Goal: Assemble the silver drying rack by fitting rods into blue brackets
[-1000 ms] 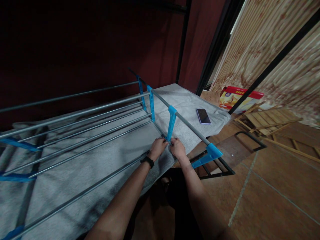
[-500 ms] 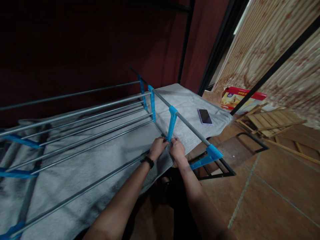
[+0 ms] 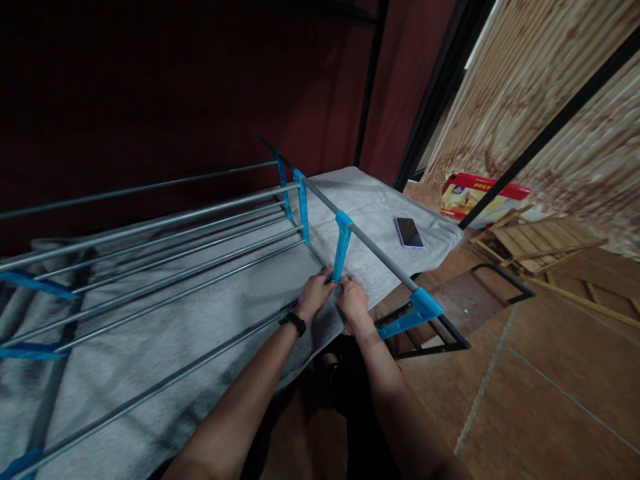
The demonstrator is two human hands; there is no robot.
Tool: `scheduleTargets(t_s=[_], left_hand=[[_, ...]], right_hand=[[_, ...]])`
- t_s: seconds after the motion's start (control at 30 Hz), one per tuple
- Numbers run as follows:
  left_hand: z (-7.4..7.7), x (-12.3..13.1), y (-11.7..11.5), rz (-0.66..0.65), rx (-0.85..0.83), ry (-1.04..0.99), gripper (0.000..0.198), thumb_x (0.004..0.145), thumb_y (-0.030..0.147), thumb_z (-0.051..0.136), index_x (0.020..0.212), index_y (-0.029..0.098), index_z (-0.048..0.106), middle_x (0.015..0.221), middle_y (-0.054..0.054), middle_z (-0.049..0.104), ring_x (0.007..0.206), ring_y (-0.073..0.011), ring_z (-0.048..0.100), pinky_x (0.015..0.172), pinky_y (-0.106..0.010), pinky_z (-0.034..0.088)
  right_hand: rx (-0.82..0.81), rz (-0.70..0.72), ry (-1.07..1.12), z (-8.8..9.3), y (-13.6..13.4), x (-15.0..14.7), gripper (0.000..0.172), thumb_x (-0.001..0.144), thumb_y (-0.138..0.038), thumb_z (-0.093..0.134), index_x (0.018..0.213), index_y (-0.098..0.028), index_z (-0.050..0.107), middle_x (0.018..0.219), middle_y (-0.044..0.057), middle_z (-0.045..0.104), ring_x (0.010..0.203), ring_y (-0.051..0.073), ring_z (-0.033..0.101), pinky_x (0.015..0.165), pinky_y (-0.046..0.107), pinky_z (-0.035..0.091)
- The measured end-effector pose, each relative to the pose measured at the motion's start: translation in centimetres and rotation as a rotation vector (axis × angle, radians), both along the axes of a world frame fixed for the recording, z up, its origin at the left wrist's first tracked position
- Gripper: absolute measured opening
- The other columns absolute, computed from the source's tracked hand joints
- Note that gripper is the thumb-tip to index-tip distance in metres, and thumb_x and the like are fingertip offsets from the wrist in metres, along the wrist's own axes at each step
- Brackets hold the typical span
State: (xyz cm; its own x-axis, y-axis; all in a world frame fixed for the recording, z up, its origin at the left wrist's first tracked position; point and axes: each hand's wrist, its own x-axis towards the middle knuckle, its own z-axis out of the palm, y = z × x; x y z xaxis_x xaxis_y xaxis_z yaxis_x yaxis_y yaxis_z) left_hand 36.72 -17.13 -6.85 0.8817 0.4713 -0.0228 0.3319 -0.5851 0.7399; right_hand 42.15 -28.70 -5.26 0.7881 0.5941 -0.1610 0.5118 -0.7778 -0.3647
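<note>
A rack of grey metal tubes (image 3: 200,275) with blue plastic brackets lies across a grey cloth-covered surface (image 3: 240,373). At the lower end of the middle blue bracket (image 3: 341,248), both my hands meet. My left hand (image 3: 315,295), a black band on its wrist, is closed around the joint from the left, at the end of the lower tube. From the right, my right hand (image 3: 353,297) pinches the same bracket end. Fingertips hide the joint itself. Another blue bracket (image 3: 415,312) hangs tilted from the near end of the long side tube (image 3: 380,255).
A phone (image 3: 409,233) lies on the cloth to the right. Beyond the surface's edge, a black metal frame (image 3: 440,340), a folded wooden stool (image 3: 547,243) and a red-and-yellow box (image 3: 483,199) are on the tiled floor (image 3: 545,413). A dark red panel (image 3: 175,87) stands behind.
Both hands stay at the bracket's lower end with almost the same grip. The whole view has shifted slightly, and the rack appears a little further left.
</note>
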Motion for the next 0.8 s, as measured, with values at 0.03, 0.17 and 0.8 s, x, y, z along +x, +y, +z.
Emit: scheduleTargets(t_s=[0.03,0.17,0.8], left_hand=[[0.1,0.0,0.0,0.0,0.0,0.009,0.032,0.086,0.018,0.063,0.118,0.021,0.065,0.112,-0.006,0.074,0.105,-0.0204,0.067,0.092,-0.028,0.049],[0.3,0.0,-0.3,0.005,0.054,0.056,0.031,0.088,0.021,0.062,0.119,0.022,0.062,0.106,-0.007,0.075,0.103,-0.0215,0.068,0.087,-0.027,0.049],[1.1,-2.2,-0.6,-0.033,0.294,0.212,0.024,0.097,0.033,0.049,0.102,0.019,0.068,0.107,-0.012,0.073,0.103,-0.0233,0.068,0.086,-0.03,0.047]], right_hand=[[0.001,0.0,-0.002,0.0,0.0,0.0,0.035,0.098,-0.018,0.038,0.123,-0.025,0.061,0.117,0.007,0.062,0.102,0.018,0.063,0.075,0.026,0.045],[0.022,-0.003,-0.008,0.1,0.0,-0.2,0.035,0.098,-0.017,0.037,0.122,-0.023,0.062,0.116,0.008,0.063,0.103,0.018,0.063,0.078,0.026,0.045],[0.259,-0.046,0.156,-0.1,0.4,0.1,0.048,0.084,-0.011,0.043,0.127,-0.021,0.059,0.114,0.007,0.069,0.109,0.02,0.063,0.091,0.027,0.046]])
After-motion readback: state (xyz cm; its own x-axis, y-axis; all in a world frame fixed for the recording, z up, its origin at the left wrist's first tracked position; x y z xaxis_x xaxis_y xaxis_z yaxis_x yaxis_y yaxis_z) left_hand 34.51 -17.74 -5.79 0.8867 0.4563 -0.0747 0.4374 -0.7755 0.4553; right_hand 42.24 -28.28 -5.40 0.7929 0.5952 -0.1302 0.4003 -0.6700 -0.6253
